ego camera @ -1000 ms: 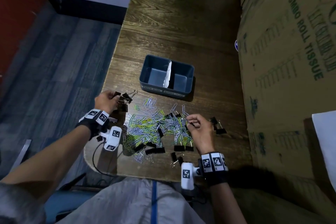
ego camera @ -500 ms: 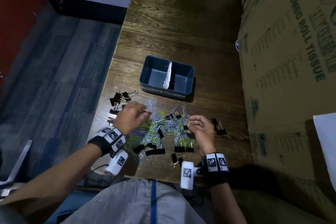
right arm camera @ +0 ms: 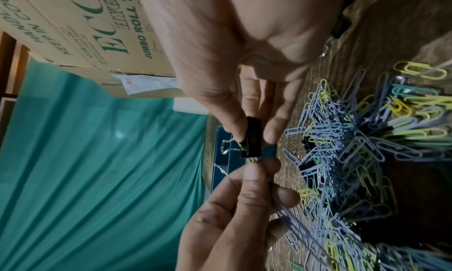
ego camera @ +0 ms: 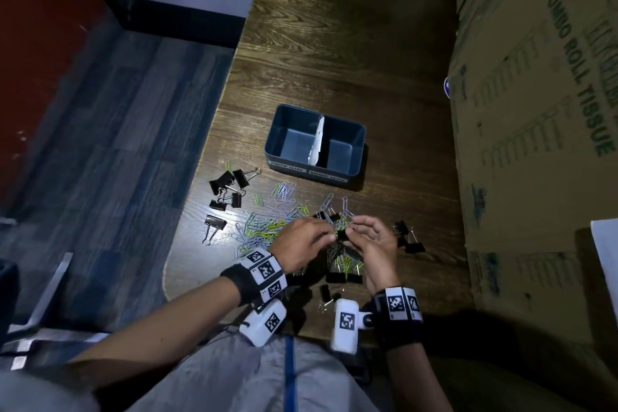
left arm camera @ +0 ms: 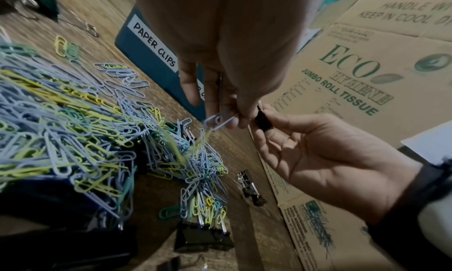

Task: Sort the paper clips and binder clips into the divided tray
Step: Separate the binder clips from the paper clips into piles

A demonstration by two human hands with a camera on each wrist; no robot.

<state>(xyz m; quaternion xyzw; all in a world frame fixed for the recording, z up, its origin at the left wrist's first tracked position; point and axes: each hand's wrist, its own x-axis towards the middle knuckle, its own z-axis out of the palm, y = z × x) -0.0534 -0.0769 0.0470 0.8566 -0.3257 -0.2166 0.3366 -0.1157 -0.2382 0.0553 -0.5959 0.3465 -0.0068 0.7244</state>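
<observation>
Over the near pile [ego camera: 267,231] on the surface [ego camera: 334,60], my right hand [ego camera: 374,244] pinches a binder clip [right arm camera: 252,137] in its fingers [right arm camera: 232,120], while my left hand [ego camera: 297,244] pinches a paper clip [left arm camera: 217,121] caught on it. Loose binder clips [ego camera: 227,191] lie left. Farther off sits the tray [ego camera: 314,174], both halves bare.

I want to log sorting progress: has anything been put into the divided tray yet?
No: in the head view both compartments of the divided tray show bare floors, and the clips lie on the table.

tray label [left arm camera: 154,45] – "PAPER CLIPS", carton [left arm camera: 354,77] – "JUMBO ROLL TISSUE"
</observation>
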